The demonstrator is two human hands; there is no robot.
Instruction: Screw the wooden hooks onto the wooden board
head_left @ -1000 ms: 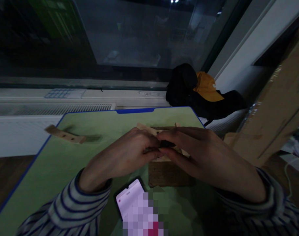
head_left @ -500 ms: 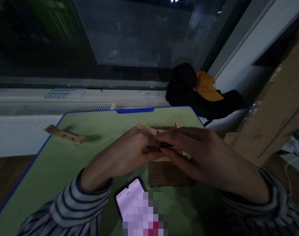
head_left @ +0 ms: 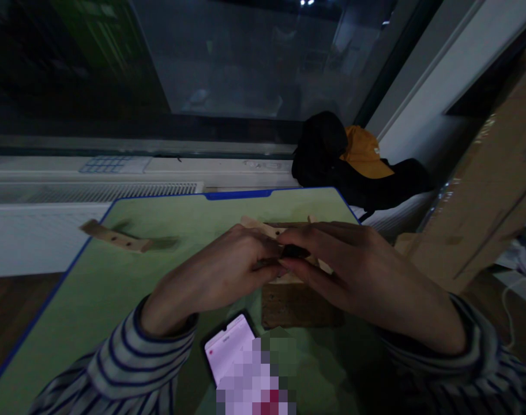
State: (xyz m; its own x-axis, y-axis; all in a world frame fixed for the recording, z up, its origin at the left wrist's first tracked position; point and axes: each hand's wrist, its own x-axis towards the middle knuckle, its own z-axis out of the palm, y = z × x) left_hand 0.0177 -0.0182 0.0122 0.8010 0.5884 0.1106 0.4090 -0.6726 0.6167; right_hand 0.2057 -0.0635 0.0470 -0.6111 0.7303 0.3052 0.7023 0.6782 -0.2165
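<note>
My left hand (head_left: 235, 262) and my right hand (head_left: 352, 262) meet above a dark brown wooden block (head_left: 301, 305). The fingertips of both are pinched close together. Between them is a small dark patch, and whatever they hold there is too hidden to name. Pale wooden pieces (head_left: 263, 226) lie over the block under my hands; one shows a dark hole near my right fingertips. Most of these pieces is covered by the fingers. Further left, a curved pale wooden piece (head_left: 116, 237) with two dark holes rests at the table's edge.
A phone (head_left: 228, 343) with a lit screen lies in front of the block, partly pixelated. The green table (head_left: 194, 222) has a blue rim. Behind it are a radiator (head_left: 29, 230), a window sill, black cloth and an orange cap (head_left: 367, 153). Cardboard (head_left: 470, 190) stands at the right.
My right fingers have shifted slightly, and the dark patch between them looks larger. My left hand stays nearly in place; the wooden block and the curved piece have not moved.
</note>
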